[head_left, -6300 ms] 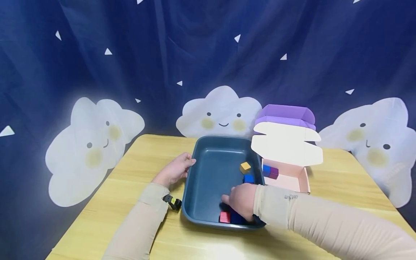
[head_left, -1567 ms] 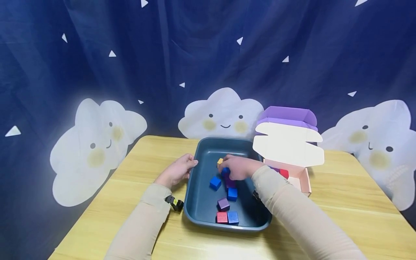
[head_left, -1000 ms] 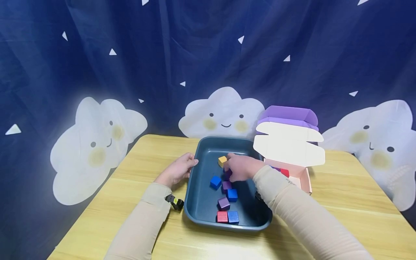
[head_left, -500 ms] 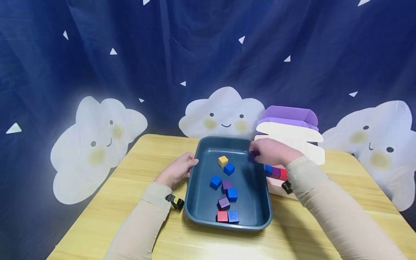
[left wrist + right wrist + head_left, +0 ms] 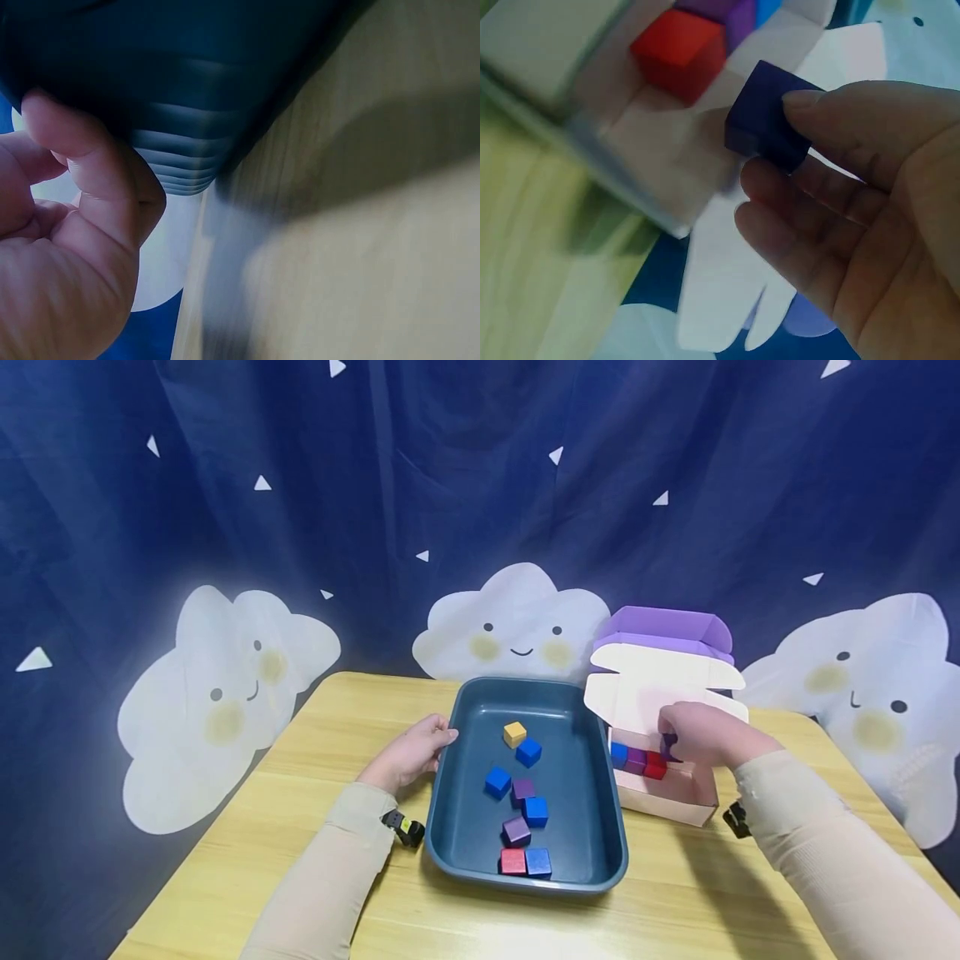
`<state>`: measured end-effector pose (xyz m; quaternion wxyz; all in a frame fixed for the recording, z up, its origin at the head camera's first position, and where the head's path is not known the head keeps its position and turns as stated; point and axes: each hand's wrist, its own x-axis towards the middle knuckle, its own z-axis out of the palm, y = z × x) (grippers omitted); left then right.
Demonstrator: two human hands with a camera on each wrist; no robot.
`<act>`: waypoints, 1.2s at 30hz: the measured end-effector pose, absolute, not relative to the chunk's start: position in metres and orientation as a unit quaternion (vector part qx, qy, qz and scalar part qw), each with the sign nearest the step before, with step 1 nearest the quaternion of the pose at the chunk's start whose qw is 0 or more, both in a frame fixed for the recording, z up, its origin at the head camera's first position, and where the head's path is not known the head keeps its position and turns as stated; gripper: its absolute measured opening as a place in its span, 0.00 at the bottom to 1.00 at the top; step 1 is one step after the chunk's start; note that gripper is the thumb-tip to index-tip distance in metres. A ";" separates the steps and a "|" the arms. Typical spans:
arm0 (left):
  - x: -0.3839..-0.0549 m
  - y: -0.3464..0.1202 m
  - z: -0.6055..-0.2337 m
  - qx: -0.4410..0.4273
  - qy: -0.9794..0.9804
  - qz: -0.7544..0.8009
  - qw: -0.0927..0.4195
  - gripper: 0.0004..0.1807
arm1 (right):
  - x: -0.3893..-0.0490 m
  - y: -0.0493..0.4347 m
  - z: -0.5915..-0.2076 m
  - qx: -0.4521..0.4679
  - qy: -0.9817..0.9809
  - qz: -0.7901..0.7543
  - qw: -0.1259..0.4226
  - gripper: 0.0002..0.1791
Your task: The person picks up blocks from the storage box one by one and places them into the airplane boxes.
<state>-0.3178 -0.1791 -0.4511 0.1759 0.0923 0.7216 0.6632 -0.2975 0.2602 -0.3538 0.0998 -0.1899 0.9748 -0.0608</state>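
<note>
My right hand [image 5: 697, 733] pinches a dark purple cube [image 5: 765, 112] between thumb and fingertips, over the open pink cardboard box [image 5: 667, 807]. Inside that box, a blue cube [image 5: 618, 755], a purple cube [image 5: 636, 761] and a red cube [image 5: 656, 766] stand in a row along the back wall. On the left, my left hand [image 5: 408, 753] grips the side rim of the dark blue-green tray [image 5: 577, 827]. Several cubes lie loose in the tray: a yellow one [image 5: 514, 734], a red one [image 5: 513, 862], and blue and purple ones.
The box's white-lined lid [image 5: 660, 685] stands raised behind it, its purple flap at the top. Both containers stand side by side on a wooden table [image 5: 360, 710]. A dark blue curtain [image 5: 480, 485] with printed clouds hangs behind the table.
My right hand has carried the purple cube from the tray rightward over the box. Compared with the oldest frame, the box also holds a red cube. My left hand stays on the rim.
</note>
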 end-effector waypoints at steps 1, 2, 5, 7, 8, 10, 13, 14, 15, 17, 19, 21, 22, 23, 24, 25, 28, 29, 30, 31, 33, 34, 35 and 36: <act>-0.318 -0.179 -0.451 0.093 0.722 0.663 0.175 0.07 | -0.296 0.262 -0.356 -0.183 0.976 -0.055 0.105 0.11; -0.317 -0.179 -0.451 0.093 0.722 0.663 0.175 0.07 | -0.296 0.264 -0.359 -0.179 0.977 -0.047 0.108 0.12; -0.316 -0.179 -0.449 0.092 0.724 0.661 0.173 0.07 | -0.293 0.268 -0.369 -0.172 0.980 -0.030 0.100 0.13; -0.315 -0.179 -0.448 0.093 0.725 0.660 0.174 0.07 | -0.290 0.270 -0.377 -0.176 0.981 -0.018 0.084 0.12; -0.315 -0.178 -0.448 0.093 0.725 0.660 0.174 0.07 | -0.289 0.271 -0.380 -0.179 0.981 -0.012 0.072 0.11; -0.315 -0.178 -0.448 0.093 0.724 0.661 0.175 0.07 | -0.288 0.272 -0.387 -0.182 0.982 -0.007 0.053 0.10; -0.315 -0.178 -0.449 0.094 0.722 0.663 0.175 0.07 | -0.286 0.272 -0.393 -0.174 0.984 -0.010 0.041 0.10; -0.315 -0.178 -0.449 0.093 0.721 0.664 0.175 0.07 | -0.285 0.272 -0.395 -0.171 0.985 -0.011 0.037 0.09; -0.315 -0.178 -0.449 0.092 0.721 0.664 0.176 0.07 | -0.284 0.272 -0.396 -0.169 0.985 -0.014 0.034 0.09; -0.314 -0.178 -0.449 0.092 0.722 0.663 0.176 0.07 | -0.282 0.272 -0.399 -0.164 0.986 -0.017 0.025 0.09; -0.314 -0.178 -0.448 0.091 0.722 0.663 0.176 0.07 | -0.280 0.273 -0.403 -0.164 0.986 -0.019 0.015 0.09; -0.314 -0.178 -0.448 0.090 0.723 0.662 0.175 0.07 | -0.279 0.272 -0.406 -0.162 0.987 -0.017 0.008 0.09; -0.314 -0.178 -0.448 0.090 0.724 0.661 0.175 0.07 | -0.279 0.273 -0.407 -0.161 0.987 -0.016 0.006 0.08; -0.314 -0.178 -0.448 0.089 0.724 0.661 0.174 0.07 | -0.279 0.272 -0.407 -0.159 0.987 -0.016 0.005 0.08; -0.314 -0.178 -0.448 0.089 0.725 0.661 0.173 0.07 | -0.279 0.273 -0.408 -0.158 0.987 -0.016 0.005 0.08; -0.314 -0.178 -0.448 0.088 0.725 0.660 0.173 0.07 | -0.279 0.272 -0.407 -0.158 0.987 -0.016 0.006 0.08; -0.314 -0.179 -0.448 0.087 0.727 0.659 0.172 0.07 | -0.278 0.272 -0.406 -0.156 0.987 -0.021 0.008 0.08; -0.314 -0.179 -0.448 0.087 0.727 0.659 0.172 0.07 | -0.277 0.272 -0.405 -0.159 0.987 -0.023 0.009 0.08; -0.314 -0.179 -0.448 0.087 0.727 0.659 0.172 0.07 | -0.277 0.272 -0.404 -0.161 0.987 -0.024 0.009 0.08; -0.314 -0.179 -0.448 0.087 0.728 0.658 0.172 0.07 | -0.276 0.272 -0.402 -0.163 0.986 -0.024 0.010 0.08; -0.314 -0.179 -0.448 0.088 0.729 0.656 0.171 0.07 | -0.274 0.272 -0.399 -0.167 0.986 -0.021 0.009 0.08; -0.314 -0.179 -0.448 0.088 0.729 0.656 0.171 0.07 | -0.274 0.271 -0.397 -0.165 0.986 -0.021 0.010 0.08; -0.314 -0.179 -0.448 0.089 0.730 0.656 0.171 0.07 | -0.274 0.269 -0.394 -0.164 0.986 -0.022 0.009 0.07; -0.313 -0.179 -0.448 0.090 0.730 0.655 0.171 0.07 | -0.274 0.266 -0.392 -0.163 0.986 -0.025 0.004 0.07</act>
